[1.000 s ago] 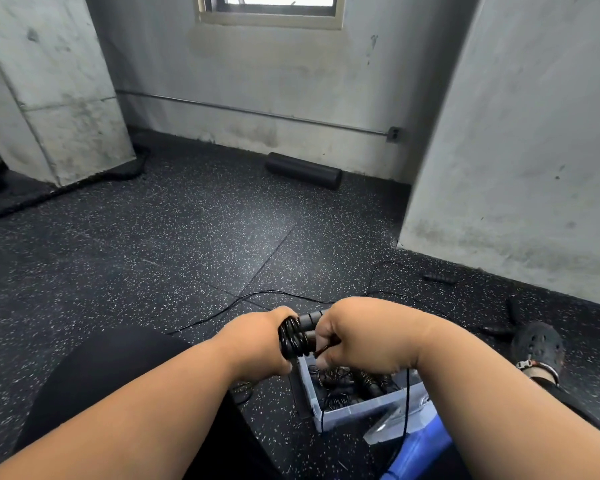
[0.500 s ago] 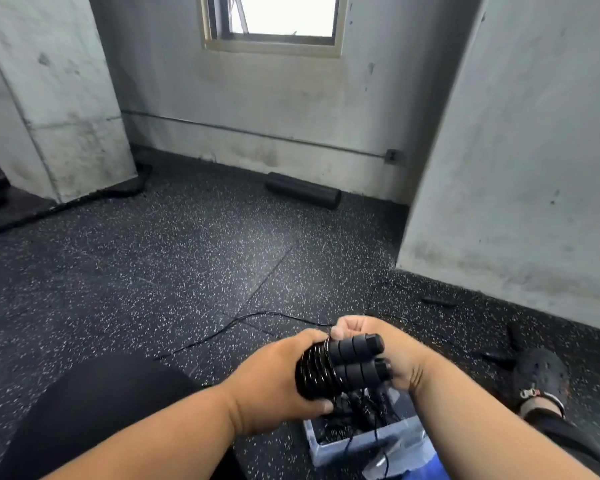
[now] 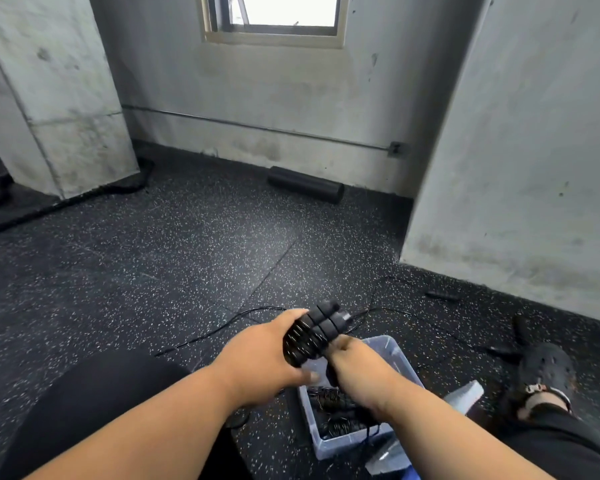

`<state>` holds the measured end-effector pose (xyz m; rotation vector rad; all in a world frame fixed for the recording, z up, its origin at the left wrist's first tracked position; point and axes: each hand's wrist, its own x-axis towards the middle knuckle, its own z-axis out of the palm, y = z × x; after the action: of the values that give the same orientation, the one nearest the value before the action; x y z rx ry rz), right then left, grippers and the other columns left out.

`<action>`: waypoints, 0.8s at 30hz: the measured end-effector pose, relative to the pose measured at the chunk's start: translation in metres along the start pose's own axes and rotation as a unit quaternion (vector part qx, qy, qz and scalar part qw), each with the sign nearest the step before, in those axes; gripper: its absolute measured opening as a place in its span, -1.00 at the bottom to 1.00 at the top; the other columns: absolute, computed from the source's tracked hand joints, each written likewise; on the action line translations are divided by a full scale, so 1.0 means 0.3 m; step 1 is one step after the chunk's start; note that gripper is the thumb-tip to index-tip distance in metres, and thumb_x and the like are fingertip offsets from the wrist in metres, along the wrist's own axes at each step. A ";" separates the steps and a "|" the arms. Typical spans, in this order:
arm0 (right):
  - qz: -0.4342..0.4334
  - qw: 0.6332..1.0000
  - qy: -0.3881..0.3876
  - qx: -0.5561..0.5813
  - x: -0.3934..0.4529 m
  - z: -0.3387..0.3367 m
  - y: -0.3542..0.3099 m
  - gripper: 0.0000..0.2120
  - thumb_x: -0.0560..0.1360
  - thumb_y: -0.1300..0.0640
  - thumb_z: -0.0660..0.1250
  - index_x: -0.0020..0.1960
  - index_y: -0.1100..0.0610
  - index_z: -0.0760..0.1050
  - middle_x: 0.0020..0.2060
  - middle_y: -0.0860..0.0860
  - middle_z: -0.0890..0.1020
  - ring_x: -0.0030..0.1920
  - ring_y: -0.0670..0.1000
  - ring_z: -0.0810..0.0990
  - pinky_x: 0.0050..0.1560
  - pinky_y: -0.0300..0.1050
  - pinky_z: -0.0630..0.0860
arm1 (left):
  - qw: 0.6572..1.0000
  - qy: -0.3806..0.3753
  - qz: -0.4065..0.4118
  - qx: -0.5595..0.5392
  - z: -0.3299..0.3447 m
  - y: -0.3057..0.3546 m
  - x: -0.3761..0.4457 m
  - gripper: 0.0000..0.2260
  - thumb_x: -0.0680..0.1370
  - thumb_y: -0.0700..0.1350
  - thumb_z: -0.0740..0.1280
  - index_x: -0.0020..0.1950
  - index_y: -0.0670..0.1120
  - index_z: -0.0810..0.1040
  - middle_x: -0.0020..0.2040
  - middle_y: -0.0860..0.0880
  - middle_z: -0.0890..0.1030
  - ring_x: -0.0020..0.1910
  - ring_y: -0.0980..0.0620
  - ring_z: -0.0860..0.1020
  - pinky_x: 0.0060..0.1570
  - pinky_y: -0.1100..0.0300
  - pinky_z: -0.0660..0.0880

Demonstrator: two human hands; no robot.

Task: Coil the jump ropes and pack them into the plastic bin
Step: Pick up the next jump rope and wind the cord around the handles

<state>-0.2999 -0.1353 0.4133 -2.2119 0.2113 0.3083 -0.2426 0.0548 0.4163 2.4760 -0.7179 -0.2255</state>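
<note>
My left hand [image 3: 260, 362] grips the coiled jump rope [image 3: 309, 336] just above the plastic bin [image 3: 394, 351], my right hand [image 3: 352, 358] pinching its underside, and a loosened grip could let the coils spring apart beside the bin.

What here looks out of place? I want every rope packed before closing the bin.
One jump rope trails uncoiled across the floor beyond the plastic bin, with loose handles near the wall.
</note>
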 end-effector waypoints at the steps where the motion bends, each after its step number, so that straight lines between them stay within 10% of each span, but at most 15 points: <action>1: -0.028 0.999 -0.002 -0.039 -0.013 -0.009 -0.013 -0.80 0.68 0.13 0.20 0.05 0.18 0.57 -0.28 -0.04 0.58 -0.31 -0.14 0.53 -0.37 -0.30 0.32 | 1.000 0.001 -0.021 -0.012 -0.011 -0.016 0.009 -0.16 0.28 0.36 0.57 0.47 0.41 0.23 0.09 0.26 0.67 0.04 0.18 0.65 0.14 0.12 0.58; 8: -0.185 0.914 -0.028 -0.359 -0.096 -0.117 -0.160 -0.83 0.61 -0.08 0.33 -0.08 0.00 0.51 -0.14 -0.06 0.63 -0.14 0.02 0.51 -0.19 -0.11 0.34 | 0.995 -0.088 -0.010 0.048 -0.025 -0.054 0.016 -0.17 0.25 0.23 0.65 0.43 0.36 0.31 0.04 0.28 0.66 0.03 0.17 0.63 0.10 0.16 0.57; 13: -0.157 0.963 -0.098 -0.197 -0.059 -0.234 -0.161 -0.79 0.45 -0.05 0.57 -0.17 0.03 0.60 -0.33 -0.10 0.65 -0.35 -0.15 0.56 -0.32 -0.19 0.47 | 0.988 -0.123 0.086 0.040 -0.003 -0.005 -0.008 -0.14 0.29 0.09 0.68 0.47 0.34 0.31 0.18 0.30 0.63 0.14 0.25 0.57 0.16 0.28 0.47; 17: -0.171 0.974 -0.111 -0.096 -0.032 -0.281 -0.126 -0.85 0.45 0.01 0.59 -0.13 0.05 0.68 -0.20 0.00 0.71 -0.19 -0.09 0.63 -0.03 0.04 0.60 | 0.989 -0.097 0.099 0.045 -0.014 0.001 -0.013 -0.15 0.28 0.10 0.69 0.46 0.33 0.33 0.22 0.33 0.59 0.19 0.27 0.54 0.22 0.24 0.47; 24: -0.195 0.963 -0.168 -0.075 -0.060 -0.298 -0.131 -0.92 0.47 0.14 0.58 -0.14 0.06 0.68 -0.24 -0.13 0.70 -0.17 -0.18 0.61 -0.03 -0.24 0.54 | 0.995 -0.083 0.046 0.031 -0.024 -0.047 0.013 -0.16 0.25 0.10 0.72 0.41 0.31 0.34 0.13 0.29 0.63 0.11 0.21 0.59 0.11 0.23 0.51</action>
<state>-0.2938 -0.1814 0.5009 -2.2461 -0.4419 0.4843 -0.2308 0.0660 0.4147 2.4957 -0.9196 -0.3842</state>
